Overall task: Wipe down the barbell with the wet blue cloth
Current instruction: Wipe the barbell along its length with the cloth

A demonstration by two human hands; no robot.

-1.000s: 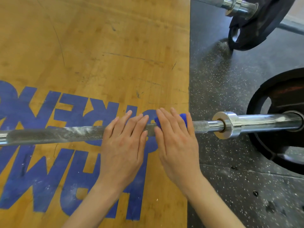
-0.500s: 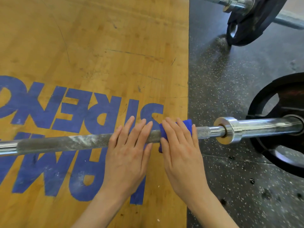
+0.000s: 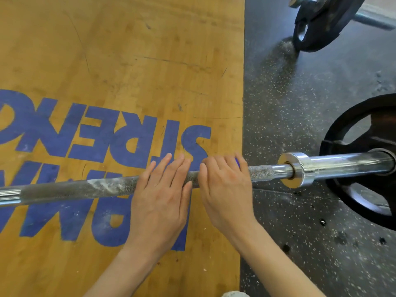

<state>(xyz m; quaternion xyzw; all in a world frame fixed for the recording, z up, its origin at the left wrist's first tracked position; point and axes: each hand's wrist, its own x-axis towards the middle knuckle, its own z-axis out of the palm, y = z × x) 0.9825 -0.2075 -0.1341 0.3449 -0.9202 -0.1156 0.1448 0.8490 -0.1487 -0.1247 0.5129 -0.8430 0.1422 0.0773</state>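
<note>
A barbell (image 3: 111, 186) is lying crosswise over a wooden lifting platform (image 3: 128, 61) and the speckled black rubber floor (image 3: 300, 103) beside it. Its knurled grey shaft is showing whitish chalk smears to the left of the hands, while its polished collar (image 3: 294, 169) and sleeve are extending rightward into a black weight plate (image 3: 351, 168) standing on the rubber. The left hand (image 3: 159, 197) is lying palm-down across the shaft, its fingers straight and close together, reaching over the far side of the bar and pressing on it without gripping anything. The right hand (image 3: 225, 187) is sitting just beside it, nearly touching, with the fingers bent down over the shaft and covering the wet blue cloth (image 3: 237, 162); only a small blue edge of that cloth is peeking out past the fingertips on the bar's far side, so it is lying between hand and bar. How tightly the fingers are closing round the cloth cannot be told from here. Large blue block lettering (image 3: 96, 133) is running upside-down across the platform beneath the bar. A second black plate (image 3: 317, 24) on another bar is standing at the upper right, well apart from the hands.
</note>
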